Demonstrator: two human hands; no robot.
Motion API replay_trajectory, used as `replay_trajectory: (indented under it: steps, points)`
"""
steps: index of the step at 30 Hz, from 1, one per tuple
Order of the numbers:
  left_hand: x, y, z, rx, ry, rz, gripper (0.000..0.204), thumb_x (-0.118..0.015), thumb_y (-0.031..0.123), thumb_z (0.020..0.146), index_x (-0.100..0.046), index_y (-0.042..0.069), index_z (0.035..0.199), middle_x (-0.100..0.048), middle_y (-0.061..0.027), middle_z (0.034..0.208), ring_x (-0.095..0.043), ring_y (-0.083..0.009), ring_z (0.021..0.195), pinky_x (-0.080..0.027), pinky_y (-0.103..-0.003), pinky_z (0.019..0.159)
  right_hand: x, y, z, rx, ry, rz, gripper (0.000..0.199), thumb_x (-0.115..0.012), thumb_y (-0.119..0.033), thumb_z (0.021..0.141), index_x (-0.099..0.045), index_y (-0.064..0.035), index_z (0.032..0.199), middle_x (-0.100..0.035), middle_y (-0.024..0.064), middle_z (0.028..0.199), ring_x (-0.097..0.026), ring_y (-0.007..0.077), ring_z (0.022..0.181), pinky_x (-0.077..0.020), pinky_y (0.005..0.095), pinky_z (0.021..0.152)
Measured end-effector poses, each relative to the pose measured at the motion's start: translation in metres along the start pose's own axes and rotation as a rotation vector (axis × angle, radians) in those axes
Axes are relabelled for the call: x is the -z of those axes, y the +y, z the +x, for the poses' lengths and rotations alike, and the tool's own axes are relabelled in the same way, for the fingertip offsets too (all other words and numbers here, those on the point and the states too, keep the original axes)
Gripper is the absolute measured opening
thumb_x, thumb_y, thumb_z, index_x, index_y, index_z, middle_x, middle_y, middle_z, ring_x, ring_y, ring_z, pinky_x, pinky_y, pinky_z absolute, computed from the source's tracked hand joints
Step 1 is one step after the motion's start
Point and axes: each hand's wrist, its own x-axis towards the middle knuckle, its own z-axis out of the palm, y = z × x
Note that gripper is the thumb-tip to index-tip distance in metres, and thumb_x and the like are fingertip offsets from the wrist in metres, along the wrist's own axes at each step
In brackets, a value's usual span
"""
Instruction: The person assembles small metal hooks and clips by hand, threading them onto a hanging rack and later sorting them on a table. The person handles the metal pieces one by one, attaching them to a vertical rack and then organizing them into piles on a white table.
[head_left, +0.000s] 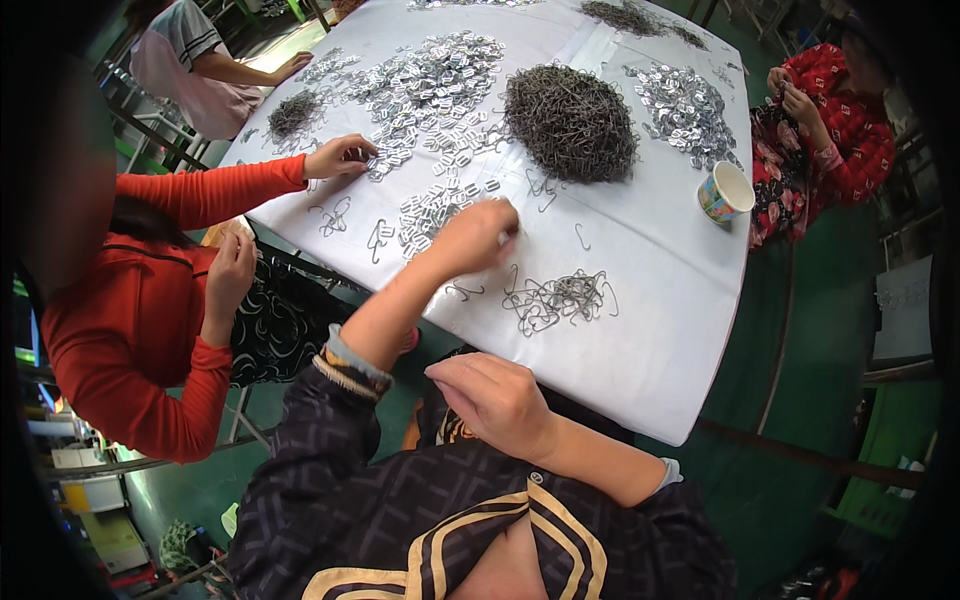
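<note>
left hand point(478, 236) hiding clips point(432, 208), grasp unclear

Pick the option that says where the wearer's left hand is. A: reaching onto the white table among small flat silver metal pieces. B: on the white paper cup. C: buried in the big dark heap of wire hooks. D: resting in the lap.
A: the left hand is stretched onto the white table, fingertips at the small flat silver metal pieces.
</note>
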Motion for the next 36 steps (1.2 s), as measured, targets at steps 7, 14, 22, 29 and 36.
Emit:
replay_trajectory:
  steps: [7,14,22,29,36]
  points:
    - [-0.051,0.069,-0.021,-0.251,-0.258,-0.227,0.007,-0.063,0.006,0.072,-0.060,0.001,0.075,-0.058,-0.0117,0.076,-0.058,-0.0305,0.075,-0.047,-0.040,0.067,0.001,0.003,-0.003,0.008,-0.025,-0.008,0.022,-0.067,0.006,0.072,-0.062,0.0002,0.093,-0.063,0.0123,0.080,-0.064,0.0271,0.072,-0.0514,0.0337,0.064]
    - [-0.050,0.019,0.026,-0.224,0.042,0.018,0.015,-0.064,0.009,0.075,-0.068,0.003,0.087,-0.063,-0.0096,0.089,-0.061,-0.0272,0.085,-0.051,-0.036,0.076,0.003,0.004,-0.004,-0.014,-0.059,-0.009,0.022,-0.063,0.005,0.073,-0.060,0.0024,0.095,-0.062,0.0138,0.082,-0.063,0.0294,0.076,-0.0522,0.0355,0.069]
    - [-0.072,0.033,0.054,-0.457,-0.032,0.527,0.009,-0.058,0.011,0.067,-0.063,0.005,0.062,-0.061,-0.0068,0.069,-0.058,-0.0228,0.073,-0.049,-0.033,0.065,0.004,0.002,0.001,-0.011,-0.081,-0.037,0.023,-0.064,0.005,0.073,-0.059,0.0020,0.095,-0.062,0.0139,0.083,-0.063,0.0295,0.076,-0.0513,0.0357,0.067]
    - [-0.059,0.016,0.040,-0.127,-0.039,0.364,0.010,-0.058,0.008,0.070,-0.064,0.002,0.075,-0.063,-0.0110,0.071,-0.062,-0.0282,0.071,-0.050,-0.036,0.066,0.002,0.002,0.005,-0.074,-0.055,-0.001,0.022,-0.064,0.005,0.075,-0.060,0.0005,0.096,-0.064,0.0138,0.083,-0.063,0.0295,0.073,-0.0513,0.0351,0.065]
    - [0.056,0.034,-0.075,0.213,0.210,-0.743,0.013,-0.058,0.008,0.087,-0.055,-0.001,0.095,-0.056,-0.0033,0.088,-0.051,-0.0106,0.085,-0.042,-0.027,0.078,-0.006,0.015,0.006,-0.248,0.041,0.060,0.025,-0.067,0.005,0.077,-0.059,-0.0009,0.100,-0.068,0.0118,0.081,-0.069,0.0207,0.072,-0.0541,0.0289,0.064]
